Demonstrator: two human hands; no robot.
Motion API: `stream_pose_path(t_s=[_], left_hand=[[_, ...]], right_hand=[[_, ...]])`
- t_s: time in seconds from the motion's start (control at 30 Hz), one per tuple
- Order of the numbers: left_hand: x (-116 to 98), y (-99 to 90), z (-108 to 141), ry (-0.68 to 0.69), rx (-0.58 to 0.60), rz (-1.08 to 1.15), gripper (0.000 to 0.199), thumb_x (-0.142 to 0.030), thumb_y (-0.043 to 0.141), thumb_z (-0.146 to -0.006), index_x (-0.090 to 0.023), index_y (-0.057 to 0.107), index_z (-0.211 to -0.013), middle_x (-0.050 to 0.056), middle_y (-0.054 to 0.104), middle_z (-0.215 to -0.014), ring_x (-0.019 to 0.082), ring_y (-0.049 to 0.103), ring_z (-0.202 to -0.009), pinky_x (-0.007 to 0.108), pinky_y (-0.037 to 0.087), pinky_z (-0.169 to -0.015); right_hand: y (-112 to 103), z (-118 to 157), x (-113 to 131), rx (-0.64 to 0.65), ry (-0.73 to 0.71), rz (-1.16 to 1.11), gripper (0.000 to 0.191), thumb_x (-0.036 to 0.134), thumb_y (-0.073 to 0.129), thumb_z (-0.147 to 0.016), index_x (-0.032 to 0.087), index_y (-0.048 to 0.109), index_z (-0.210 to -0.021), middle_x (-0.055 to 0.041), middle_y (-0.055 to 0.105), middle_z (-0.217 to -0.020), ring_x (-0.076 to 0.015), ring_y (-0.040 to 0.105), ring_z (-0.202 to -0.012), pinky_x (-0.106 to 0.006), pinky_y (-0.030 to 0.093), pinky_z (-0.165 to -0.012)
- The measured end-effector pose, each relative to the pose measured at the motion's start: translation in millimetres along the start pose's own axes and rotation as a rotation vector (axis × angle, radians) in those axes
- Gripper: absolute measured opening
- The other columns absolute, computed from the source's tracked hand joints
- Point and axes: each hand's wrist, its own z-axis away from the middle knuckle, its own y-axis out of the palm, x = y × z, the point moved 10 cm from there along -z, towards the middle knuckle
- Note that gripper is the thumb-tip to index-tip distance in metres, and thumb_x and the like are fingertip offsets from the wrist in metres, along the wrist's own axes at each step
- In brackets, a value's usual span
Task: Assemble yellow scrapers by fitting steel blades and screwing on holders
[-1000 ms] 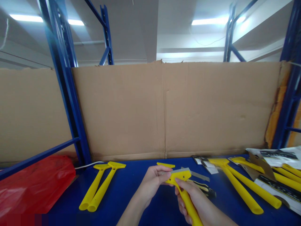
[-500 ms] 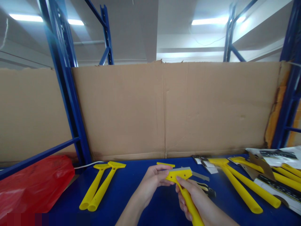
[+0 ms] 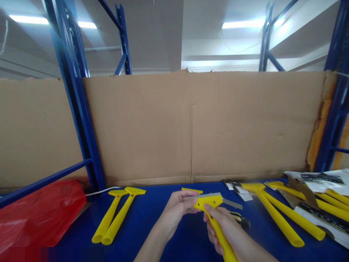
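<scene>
A yellow scraper (image 3: 221,237) is in my right hand (image 3: 227,225), its fingers wrapped round the upper handle and the thumb near the head. Along the top of the scraper's head runs a thin metal blade (image 3: 209,195). My left hand (image 3: 176,207) pinches the left end of this blade and head, its fingertips partly hiding that corner. Just behind the hands lies a small yellow plate (image 3: 192,190). Beyond my right hand are a loose metal blade strip (image 3: 233,205) and a black and yellow tool handle (image 3: 244,221), partly covered.
Two yellow scrapers (image 3: 120,214) lie on the blue table (image 3: 141,233) at left, near a red plastic bag (image 3: 40,214). More yellow scrapers (image 3: 283,216) and printed packages (image 3: 324,218) lie at right. A cardboard wall (image 3: 149,127) and blue rack posts (image 3: 81,109) stand behind.
Almost nothing differs. The scraper's head and blade have shifted very slightly up in the hands, which keep the same hold.
</scene>
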Motion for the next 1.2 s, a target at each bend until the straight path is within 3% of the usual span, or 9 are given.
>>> stream_pose_path(t_s=[0.17, 0.43, 0.77, 1.2], left_hand=[[0.1, -4.1, -1.3, -0.021, -0.037, 0.008, 0.035, -0.041, 0.067, -0.073, -0.012, 0.069, -0.093, 0.011, 0.074, -0.087, 0.014, 0.066, -0.061, 0.026, 0.051, -0.063], [-2.1, -9.0, -1.4, 0.006, -0.046, 0.031, 0.033, -0.037, 0.071, -0.067, -0.013, 0.067, -0.09, 0.01, 0.074, -0.09, 0.015, 0.067, -0.065, 0.025, 0.05, -0.063], [6.7, -13.3, -4.4, -0.043, -0.087, -0.051, 0.031, -0.038, 0.075, -0.064, -0.011, 0.065, -0.076, 0.009, 0.073, -0.07, 0.014, 0.066, -0.056, 0.023, 0.05, -0.06], [-1.7, -11.8, -0.5, -0.028, -0.073, -0.093, 0.026, -0.035, 0.074, -0.063, -0.012, 0.063, -0.069, 0.005, 0.069, -0.062, 0.014, 0.065, -0.054, 0.024, 0.049, -0.06]], right_hand=[[1.6, -2.0, -0.1, 0.012, 0.002, -0.012, 0.03, 0.046, 0.051, -0.085, 0.019, 0.05, -0.072, 0.0081, 0.044, -0.042, -0.0044, 0.037, -0.029, -0.014, 0.026, -0.03], [1.8, -3.9, -0.6, 0.017, -0.011, -0.035, 0.03, 0.046, 0.052, -0.086, 0.019, 0.049, -0.071, 0.0079, 0.043, -0.042, -0.0045, 0.039, -0.03, -0.013, 0.026, -0.03], [3.6, -4.3, -1.5, 0.028, -0.021, -0.013, 0.032, 0.049, 0.052, -0.084, 0.019, 0.049, -0.071, 0.0078, 0.043, -0.042, -0.0053, 0.039, -0.031, -0.014, 0.026, -0.03], [1.8, -4.5, -4.5, 0.005, 0.009, -0.004, 0.03, 0.046, 0.049, -0.086, 0.019, 0.05, -0.072, 0.0073, 0.044, -0.042, -0.0057, 0.039, -0.031, -0.014, 0.027, -0.03]])
